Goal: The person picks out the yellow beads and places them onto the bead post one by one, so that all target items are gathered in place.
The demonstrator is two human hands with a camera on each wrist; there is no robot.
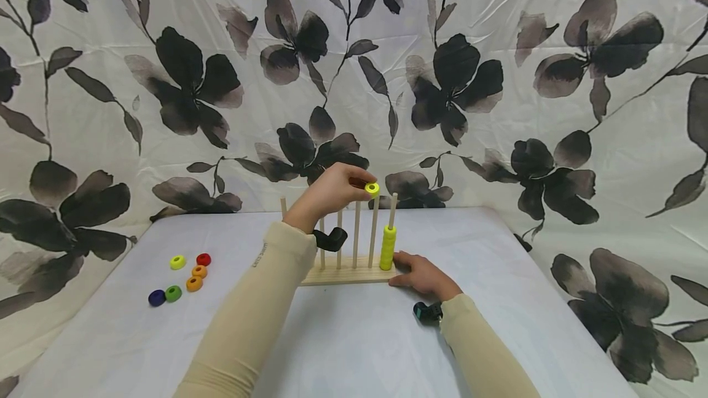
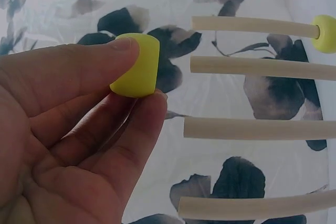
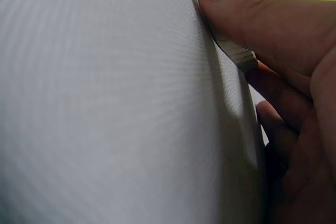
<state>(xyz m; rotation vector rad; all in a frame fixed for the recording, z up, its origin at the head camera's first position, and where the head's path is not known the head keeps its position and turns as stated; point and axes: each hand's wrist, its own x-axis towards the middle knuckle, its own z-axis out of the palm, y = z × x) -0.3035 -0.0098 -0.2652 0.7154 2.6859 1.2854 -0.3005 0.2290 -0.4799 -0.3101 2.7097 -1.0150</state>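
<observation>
Between thumb and fingers, my left hand [image 1: 335,192] pinches a yellow bead [image 2: 142,66]. In the head view the bead overlaps the top of the second peg from the right; the left wrist view shows it apart from the peg tips. The wooden peg stand [image 1: 343,275] has a row of upright pegs, and the rightmost one carries a stack of yellow beads [image 1: 388,249]. My right hand [image 1: 424,275] grips the right end of the base, its thumb [image 3: 252,19] along the front edge and its fingers behind.
Loose beads lie on the white-covered table at the left: one yellow [image 1: 177,262], one red [image 1: 203,260], two orange [image 1: 194,284], one green [image 1: 173,293] and one dark blue [image 1: 157,298]. A flower-patterned cloth [image 1: 387,48] hangs behind the table.
</observation>
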